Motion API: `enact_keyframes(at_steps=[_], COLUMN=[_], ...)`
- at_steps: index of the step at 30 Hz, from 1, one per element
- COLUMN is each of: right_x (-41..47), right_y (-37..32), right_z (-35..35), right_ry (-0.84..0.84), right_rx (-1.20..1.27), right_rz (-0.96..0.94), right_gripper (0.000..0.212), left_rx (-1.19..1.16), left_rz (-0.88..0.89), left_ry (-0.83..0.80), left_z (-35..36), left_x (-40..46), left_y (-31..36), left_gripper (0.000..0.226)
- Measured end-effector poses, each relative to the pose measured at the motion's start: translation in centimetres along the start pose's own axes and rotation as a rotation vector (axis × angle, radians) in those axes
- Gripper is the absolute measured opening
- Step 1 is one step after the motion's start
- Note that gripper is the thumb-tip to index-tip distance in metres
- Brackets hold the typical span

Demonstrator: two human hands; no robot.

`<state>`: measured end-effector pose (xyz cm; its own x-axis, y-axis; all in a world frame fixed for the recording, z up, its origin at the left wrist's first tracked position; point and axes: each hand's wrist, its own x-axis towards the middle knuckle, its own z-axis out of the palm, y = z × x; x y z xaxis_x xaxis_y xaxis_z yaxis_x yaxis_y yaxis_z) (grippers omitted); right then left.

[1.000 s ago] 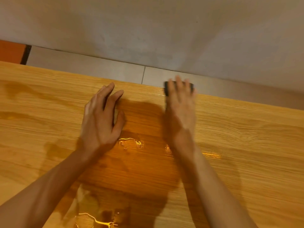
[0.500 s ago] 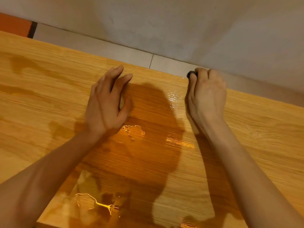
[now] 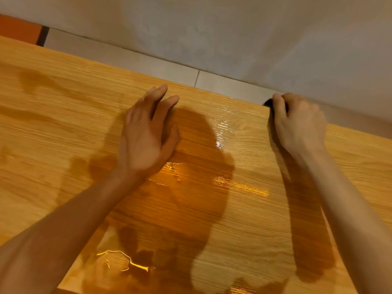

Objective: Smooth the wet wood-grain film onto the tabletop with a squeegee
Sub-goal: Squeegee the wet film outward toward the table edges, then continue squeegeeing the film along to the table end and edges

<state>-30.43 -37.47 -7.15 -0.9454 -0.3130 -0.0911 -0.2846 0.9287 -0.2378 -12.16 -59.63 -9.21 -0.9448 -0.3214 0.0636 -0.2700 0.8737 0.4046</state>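
The wood-grain film covers the tabletop, glossy with water streaks and small puddles near the middle and the near edge. My left hand presses flat on the film near the far edge, fingers straight and slightly spread. My right hand grips a small black squeegee at the far edge of the table; only a dark tip of the tool shows past my fingers.
Beyond the far table edge lie pale floor tiles and a grey wall. An orange surface shows at the top left. A puddle glints near the front edge of the film.
My right hand has slid the squeegee rightward along the far edge, curling over it. My left hand stays pressed on the film in the same spot. The view has shifted left.
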Motion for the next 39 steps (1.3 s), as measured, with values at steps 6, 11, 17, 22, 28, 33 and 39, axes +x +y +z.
enact_keyframes(at_steps=[6, 11, 17, 22, 28, 33, 39], right_x=[0.5, 0.0, -1.3, 0.4, 1.1, 0.4, 0.3], right_y=[-11.8, -9.1, -4.0, -14.3, -19.8, -8.3, -11.1], right_z=[4.1, 2.7, 1.1, 4.0, 5.2, 1.1, 2.3], right_ry=[-0.036, -0.081, 0.011, -0.032, -0.168, -0.166, -0.075], right_rx=[0.064, 0.18, 0.132, 0.054, 0.179, 0.123, 0.187], right_rz=[-0.154, -0.315, -0.078, -0.101, -0.225, -0.027, 0.052], right_gripper=[0.044, 0.036, 0.037, 0.044, 0.041, 0.045, 0.04], left_rx=[-0.034, -0.196, -0.378, -0.168, -0.103, -0.12, -0.055], left_rz=[-0.001, 0.004, -0.016, -0.015, -0.018, -0.016, -0.022], left_ry=[-0.026, -0.001, 0.05, 0.062, 0.064, 0.079, 0.057], left_z=[-0.1, -0.4, -2.0, -3.7, -3.5, -3.2, -3.2], left_x=[-0.1, 0.0, -2.0, -4.6, -4.5, -4.7, -4.5], left_y=[-0.1, -0.6, -4.5, -7.9, -7.3, -7.6, -7.7], left_gripper=[0.05, 0.045, 0.04, 0.044, 0.044, 0.043, 0.042])
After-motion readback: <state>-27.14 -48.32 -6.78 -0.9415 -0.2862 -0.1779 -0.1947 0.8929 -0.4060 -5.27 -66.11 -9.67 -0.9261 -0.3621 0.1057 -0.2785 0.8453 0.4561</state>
